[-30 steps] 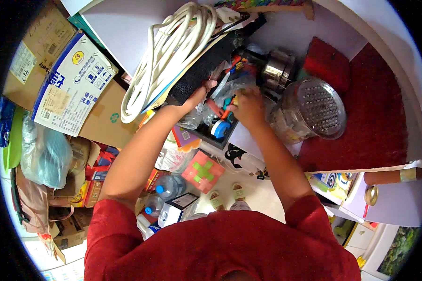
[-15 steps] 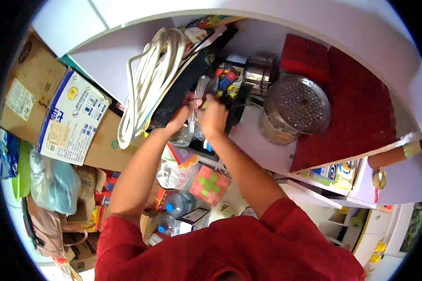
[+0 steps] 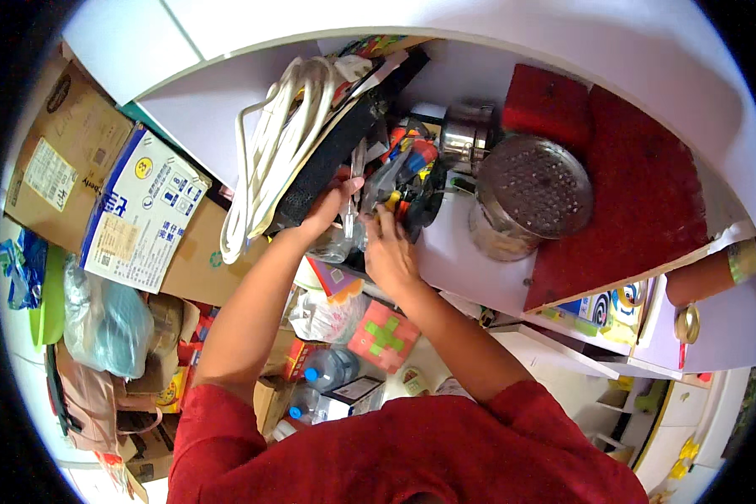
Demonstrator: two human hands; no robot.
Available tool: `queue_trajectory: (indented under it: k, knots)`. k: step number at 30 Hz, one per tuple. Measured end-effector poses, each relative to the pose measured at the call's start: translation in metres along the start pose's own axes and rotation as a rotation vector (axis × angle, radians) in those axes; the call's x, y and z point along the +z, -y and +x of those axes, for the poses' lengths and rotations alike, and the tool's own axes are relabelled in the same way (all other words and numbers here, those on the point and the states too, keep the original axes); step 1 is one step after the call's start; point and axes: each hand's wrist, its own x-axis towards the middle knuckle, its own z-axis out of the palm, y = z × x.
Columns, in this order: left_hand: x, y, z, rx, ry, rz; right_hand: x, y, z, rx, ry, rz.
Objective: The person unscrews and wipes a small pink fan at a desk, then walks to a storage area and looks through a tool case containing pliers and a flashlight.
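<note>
The left hand's [image 3: 328, 212] fingers appear closed on a slim clear stick [image 3: 349, 210] above a black box [image 3: 357, 270] near the shelf's [image 3: 447, 244] front edge, probably steadying it over the clutter. The right hand's [image 3: 389, 252] fingers reach in, their grip unclear. Left, a white cord [image 3: 265, 147] lies looped, likely against tangling; right, a metal pot [image 3: 521, 193] stands.
</note>
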Motion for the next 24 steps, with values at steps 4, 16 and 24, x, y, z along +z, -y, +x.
queue_trajectory:
  k: [4, 16, 24]
  knots:
    - [0.001, -0.015, -0.011, 0.049, -0.061, -0.005, -0.007, 0.005, -0.017, -0.024, -0.051, 0.041]
    - [0.005, -0.017, -0.006, 0.007, 0.061, -0.144, -0.003, 0.019, -0.035, -0.155, 0.099, -0.193]
    - [0.005, -0.037, -0.014, -0.185, -0.013, -0.263, -0.006, 0.019, -0.031, -0.111, 0.185, -0.117]
